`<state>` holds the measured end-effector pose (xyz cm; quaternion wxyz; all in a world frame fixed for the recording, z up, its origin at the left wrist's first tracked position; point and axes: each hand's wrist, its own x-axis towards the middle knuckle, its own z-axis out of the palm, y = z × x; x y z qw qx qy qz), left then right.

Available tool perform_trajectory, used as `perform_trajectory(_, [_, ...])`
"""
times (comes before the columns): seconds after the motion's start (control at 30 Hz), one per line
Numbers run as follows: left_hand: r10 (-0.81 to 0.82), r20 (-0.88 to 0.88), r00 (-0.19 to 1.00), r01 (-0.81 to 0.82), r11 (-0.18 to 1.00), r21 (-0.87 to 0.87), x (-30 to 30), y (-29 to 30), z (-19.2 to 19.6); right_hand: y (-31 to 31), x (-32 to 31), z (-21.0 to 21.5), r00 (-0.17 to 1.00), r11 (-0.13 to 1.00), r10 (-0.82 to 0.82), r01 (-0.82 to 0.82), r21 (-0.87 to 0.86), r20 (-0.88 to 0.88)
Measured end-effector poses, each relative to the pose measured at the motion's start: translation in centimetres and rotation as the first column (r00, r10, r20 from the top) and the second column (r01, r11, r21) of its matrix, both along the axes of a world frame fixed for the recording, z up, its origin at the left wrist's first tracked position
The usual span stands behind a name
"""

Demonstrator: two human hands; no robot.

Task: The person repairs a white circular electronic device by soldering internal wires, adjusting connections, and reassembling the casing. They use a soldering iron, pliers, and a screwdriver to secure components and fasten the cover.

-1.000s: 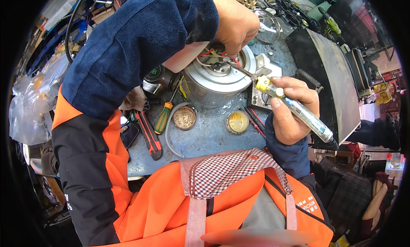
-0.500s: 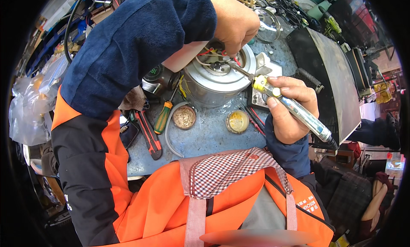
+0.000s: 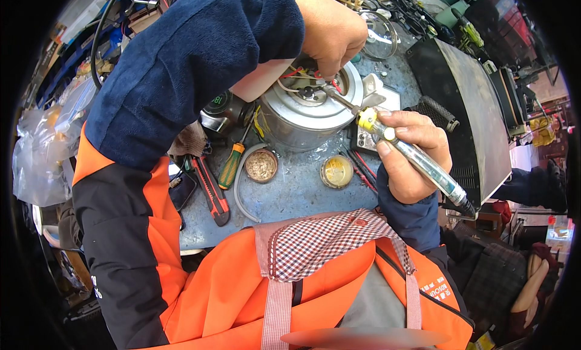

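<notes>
My right hand point(image 3: 416, 153) grips a soldering iron point(image 3: 423, 165) with a clear body and yellow collar. Its metal tip reaches left into the open base of a round metal appliance point(image 3: 275, 105), close to the fingers of my left hand point(image 3: 336, 35). Those fingers are pinched together over the wiring, and what lies between them is hidden. Red and white wires point(image 3: 290, 87) spread through the recess beside them. The appliance's silvery rim faces up, and its body rests on the blue bench.
On the blue bench point(image 3: 290, 196) lie a red box cutter point(image 3: 209, 189), a green-and-yellow screwdriver point(image 3: 231, 168) and a grey tube. Two small round tins, a solder-filled one point(image 3: 261, 166) and a yellowish one point(image 3: 336, 172), stand in front. A large black box point(image 3: 463, 114) borders the right side.
The soldering iron's handle end has dipped very slightly, its tip staying at the wiring. Otherwise both hands and the appliance hold nearly the same position.
</notes>
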<state>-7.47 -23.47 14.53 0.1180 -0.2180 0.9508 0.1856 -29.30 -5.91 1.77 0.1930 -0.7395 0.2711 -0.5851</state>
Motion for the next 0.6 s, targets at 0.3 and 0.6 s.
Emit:
perform_trajectory(0.3, [-0.007,0.013,1.0,0.006,0.997,0.081,0.46,-0.47,0.01,-0.1,0.05,-0.11,1.0,1.0,0.013,-0.013,0.0,-0.001])
perform_trajectory(0.6, [-0.021,-0.004,1.0,0.021,1.0,0.0,0.03,-0.25,-0.18,0.03,-0.17,-0.3,1.0,0.998,-0.006,0.006,-0.056,-0.007])
